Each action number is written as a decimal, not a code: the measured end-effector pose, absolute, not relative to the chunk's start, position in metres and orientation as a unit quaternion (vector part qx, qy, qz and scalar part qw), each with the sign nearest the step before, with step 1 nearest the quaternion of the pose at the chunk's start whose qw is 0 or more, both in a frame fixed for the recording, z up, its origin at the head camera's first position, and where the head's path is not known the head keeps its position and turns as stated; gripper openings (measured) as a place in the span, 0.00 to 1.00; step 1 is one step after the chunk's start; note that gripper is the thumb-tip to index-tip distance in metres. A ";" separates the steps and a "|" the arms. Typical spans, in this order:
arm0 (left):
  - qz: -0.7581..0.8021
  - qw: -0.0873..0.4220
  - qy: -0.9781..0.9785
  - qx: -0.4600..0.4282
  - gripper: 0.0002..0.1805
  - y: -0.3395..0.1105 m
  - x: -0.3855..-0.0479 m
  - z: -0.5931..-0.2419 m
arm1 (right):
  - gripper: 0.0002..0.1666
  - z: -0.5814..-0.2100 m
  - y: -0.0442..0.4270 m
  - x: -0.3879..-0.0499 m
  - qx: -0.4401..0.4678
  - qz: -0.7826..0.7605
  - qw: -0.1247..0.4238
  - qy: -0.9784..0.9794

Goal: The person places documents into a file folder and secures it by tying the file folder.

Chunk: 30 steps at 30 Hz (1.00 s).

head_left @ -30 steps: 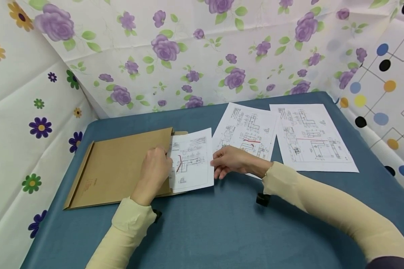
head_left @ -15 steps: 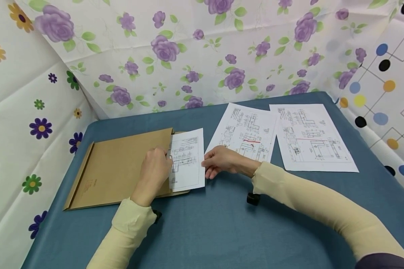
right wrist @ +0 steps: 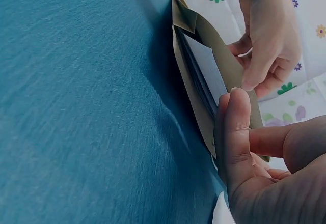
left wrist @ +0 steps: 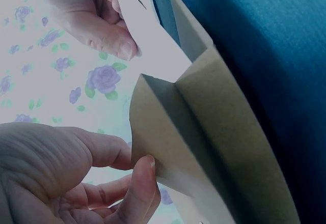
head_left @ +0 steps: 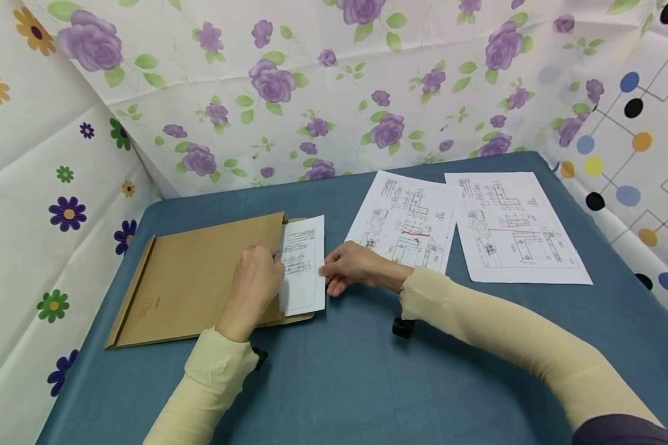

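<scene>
A brown paper envelope (head_left: pixel 200 278) lies on the blue cloth with its mouth facing right. My left hand (head_left: pixel 256 284) pinches the upper edge of that mouth; in the left wrist view the thumb and finger of the left hand (left wrist: pixel 86 173) hold the raised brown flap (left wrist: pixel 158 127). A white printed sheet (head_left: pixel 306 290) sticks partly out of the envelope, its left part hidden inside. My right hand (head_left: pixel 353 269) pinches the sheet's right edge. In the right wrist view the sheet (right wrist: pixel 206 63) lies between the envelope's two layers, beside the right hand (right wrist: pixel 270 158).
Two printed drawings with red marks, one sheet (head_left: pixel 362 222) partly behind my right hand and another sheet (head_left: pixel 556 272) farther right, lie on the blue cloth (head_left: pixel 334 383). Flowered cloth (head_left: pixel 345 80) hangs behind, with patterned cloths at both sides.
My right hand has moved left with the sheet, and less of the sheet shows outside the envelope. The red mark on it is out of sight. The left hand stays at the envelope's mouth.
</scene>
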State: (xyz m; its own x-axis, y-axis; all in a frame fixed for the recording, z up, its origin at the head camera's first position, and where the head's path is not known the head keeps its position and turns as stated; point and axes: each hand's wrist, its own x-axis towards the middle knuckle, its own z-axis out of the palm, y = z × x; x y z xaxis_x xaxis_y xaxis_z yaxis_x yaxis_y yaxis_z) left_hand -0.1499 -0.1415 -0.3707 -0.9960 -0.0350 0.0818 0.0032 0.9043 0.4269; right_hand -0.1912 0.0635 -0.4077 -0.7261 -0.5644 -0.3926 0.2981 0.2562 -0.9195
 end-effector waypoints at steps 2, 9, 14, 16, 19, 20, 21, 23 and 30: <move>-0.219 0.041 -0.975 0.008 0.05 -0.142 -0.150 -0.371 | 0.11 -0.408 0.061 -0.192 -0.097 -0.602 0.354 0.709; -0.224 0.039 -0.974 0.006 0.06 -0.143 -0.151 -0.372 | 0.12 -0.406 0.049 -0.193 -0.103 -0.602 0.345 0.713; -0.224 0.037 -0.974 0.007 0.08 -0.143 -0.151 -0.373 | 0.15 -0.407 0.038 -0.195 -0.108 -0.599 0.349 0.712; -0.223 0.040 -0.974 0.005 0.08 -0.143 -0.151 -0.373 | 0.16 -0.408 0.034 -0.196 -0.114 -0.594 0.348 0.716; -0.223 0.043 -0.974 0.006 0.09 -0.144 -0.152 -0.373 | 0.16 -0.408 0.028 -0.198 -0.120 -0.591 0.346 0.719; -0.223 0.043 -0.974 0.006 0.09 -0.144 -0.152 -0.373 | 0.16 -0.409 0.026 -0.199 -0.123 -0.591 0.344 0.719; -0.223 0.043 -0.974 0.007 0.09 -0.144 -0.152 -0.374 | 0.16 -0.409 0.024 -0.199 -0.125 -0.591 0.341 0.720; -0.224 0.042 -0.974 0.008 0.09 -0.144 -0.152 -0.374 | 0.16 -0.410 0.020 -0.199 -0.128 -0.592 0.334 0.722; -0.228 0.045 -0.973 0.003 0.10 -0.144 -0.151 -0.374 | 0.15 -0.415 0.010 -0.198 -0.128 -0.593 0.301 0.736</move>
